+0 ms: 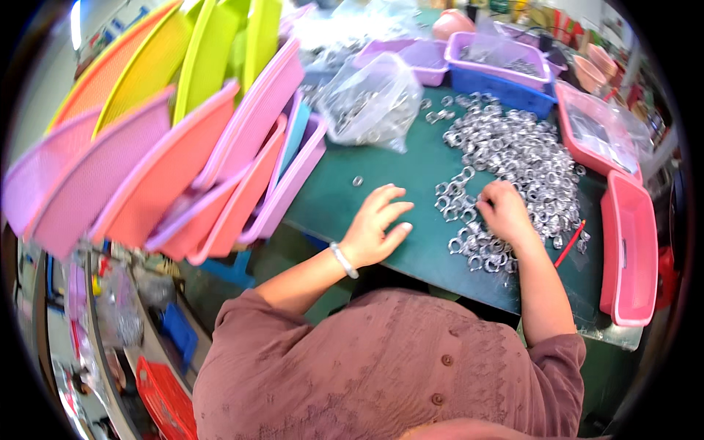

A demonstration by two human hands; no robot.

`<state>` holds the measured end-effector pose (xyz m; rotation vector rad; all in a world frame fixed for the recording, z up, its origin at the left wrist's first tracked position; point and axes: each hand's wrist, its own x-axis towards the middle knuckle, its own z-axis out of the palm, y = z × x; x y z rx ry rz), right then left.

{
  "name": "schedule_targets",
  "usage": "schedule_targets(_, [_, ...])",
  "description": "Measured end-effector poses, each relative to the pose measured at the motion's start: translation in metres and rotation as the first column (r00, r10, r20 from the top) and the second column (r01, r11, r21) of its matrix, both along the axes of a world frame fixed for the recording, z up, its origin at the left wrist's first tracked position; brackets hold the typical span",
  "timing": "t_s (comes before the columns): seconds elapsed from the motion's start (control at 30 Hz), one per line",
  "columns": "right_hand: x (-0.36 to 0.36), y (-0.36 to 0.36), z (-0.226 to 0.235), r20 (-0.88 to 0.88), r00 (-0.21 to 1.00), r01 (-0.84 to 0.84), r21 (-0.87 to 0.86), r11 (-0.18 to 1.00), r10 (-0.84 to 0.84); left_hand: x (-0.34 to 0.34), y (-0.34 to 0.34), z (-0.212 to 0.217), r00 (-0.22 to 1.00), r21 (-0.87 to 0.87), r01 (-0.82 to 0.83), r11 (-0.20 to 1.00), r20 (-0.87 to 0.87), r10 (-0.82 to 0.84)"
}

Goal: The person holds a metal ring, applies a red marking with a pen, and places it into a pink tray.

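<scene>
A large heap of shiny metal rings (513, 143) spreads over the green tabletop (389, 172). At the near left side of the heap, my right hand (506, 211) is closed, its fingertips curled down among the rings. Whatever they grip is too small or hidden to make out. To the left, my left hand (375, 229) is held over the table with its fingers apart and nothing in it. A single metal ring (357, 180) lies beyond that hand, away from the heap.
Stacked plastic baskets (169, 161) in several colours rise at the left. A clear bag of metal parts (374, 106) sits behind the lone ring. Purple trays (499, 55) and a blue bin (502, 89) line the back. A pink bin (629, 249) and red pen (570, 243) lie right.
</scene>
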<state>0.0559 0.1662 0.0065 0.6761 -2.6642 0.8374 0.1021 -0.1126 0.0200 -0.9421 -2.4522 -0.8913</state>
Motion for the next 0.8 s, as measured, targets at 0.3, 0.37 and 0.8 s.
schedule_targets(0.3, [-0.001, 0.003, -0.005, -0.034, 0.999, -0.010, -0.011, 1.000, 0.009, 0.026, 0.009, -0.031, 0.994, 0.035, -0.101, 0.994, -0.029, 0.102])
schedule_targets(0.37, [-0.001, 0.000, -0.001, -0.034, 0.999, -0.011, 0.012, 1.000, 0.011, 0.027, 0.009, -0.032, 0.991, 0.014, -0.125, 0.992, -0.044, 0.125])
schedule_targets(0.8, [-0.003, 0.001, -0.006, 0.014, 0.994, 0.104, 0.027, 0.994, -0.105, 0.019, 0.015, -0.040, 0.971, -0.127, -0.212, 0.969, -0.140, 0.194])
